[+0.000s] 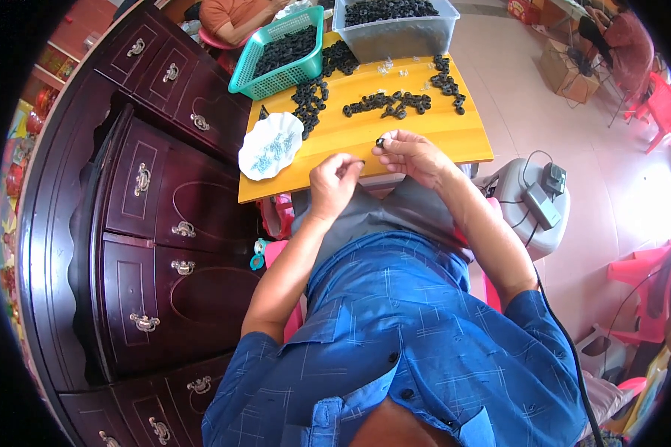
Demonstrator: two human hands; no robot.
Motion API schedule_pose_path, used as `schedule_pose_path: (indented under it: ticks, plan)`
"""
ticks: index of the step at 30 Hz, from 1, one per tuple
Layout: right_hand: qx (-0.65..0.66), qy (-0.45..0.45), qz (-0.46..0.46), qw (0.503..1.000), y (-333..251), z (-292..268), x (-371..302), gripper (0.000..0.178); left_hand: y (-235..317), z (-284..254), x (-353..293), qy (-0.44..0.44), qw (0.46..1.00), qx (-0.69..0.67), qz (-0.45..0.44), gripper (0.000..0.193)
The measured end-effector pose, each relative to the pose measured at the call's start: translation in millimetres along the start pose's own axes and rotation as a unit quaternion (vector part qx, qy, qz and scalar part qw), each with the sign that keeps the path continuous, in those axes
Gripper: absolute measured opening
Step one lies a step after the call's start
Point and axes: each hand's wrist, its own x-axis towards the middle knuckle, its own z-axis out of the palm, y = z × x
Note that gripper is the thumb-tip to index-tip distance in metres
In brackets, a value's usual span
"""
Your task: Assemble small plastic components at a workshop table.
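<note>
Over the near edge of the yellow table (335, 167), my right hand (414, 156) pinches a small black ring-shaped part (380, 142) between thumb and fingers. My left hand (334, 182) is close by on the left, fingertips pressed together around a tiny dark piece too small to name. The two hands are apart. A white scalloped dish (250, 160) left of my left hand holds many small, thin silvery pieces. Beyond my hands lies a loose row of black parts (388, 103), with more black parts (309, 104) strewn at the left and others at the right edge.
A green basket (287, 83) and a clear plastic tub (399, 46), both filled with black parts, stand at the far side. Few small clear pieces (403, 73) lie before the tub. Dark wooden drawers (164, 171) flank the left. Another person (235, 22) sits beyond the table.
</note>
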Motion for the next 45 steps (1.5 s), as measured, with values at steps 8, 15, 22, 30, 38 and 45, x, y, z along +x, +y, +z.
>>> schedule_pose_path:
  ticks: [8, 15, 22, 30, 38, 45]
  plan:
    - [-0.082, -0.033, -0.020, 0.996, 1, 12, -5, 0.016, 18, -9, 15, -0.087, 0.950, -0.248, -0.169, 0.018]
    - [-0.112, -0.044, -0.057, 0.991, 5, 11, -4, 0.015, 15, -13, 18, -0.110, 0.943, -0.251, -0.191, 0.018]
    - [-0.178, -0.037, -0.104, 0.978, 11, 6, 2, 0.011, 8, -11, 23, -0.154, 0.939, -0.230, -0.204, 0.013]
    - [-0.310, 0.066, -0.154, 0.936, 22, 14, 5, 0.012, 7, -5, 29, -0.129, 0.959, -0.182, -0.177, 0.012]
    - [-0.107, -0.049, -0.060, 0.991, 29, 28, 2, 0.019, 0, -4, 34, -0.073, 0.986, -0.143, -0.048, 0.011]
    - [0.031, -0.012, -0.030, 0.999, 16, 24, 0, 0.018, 32, -10, 30, -0.059, 0.996, 0.022, 0.060, 0.028]
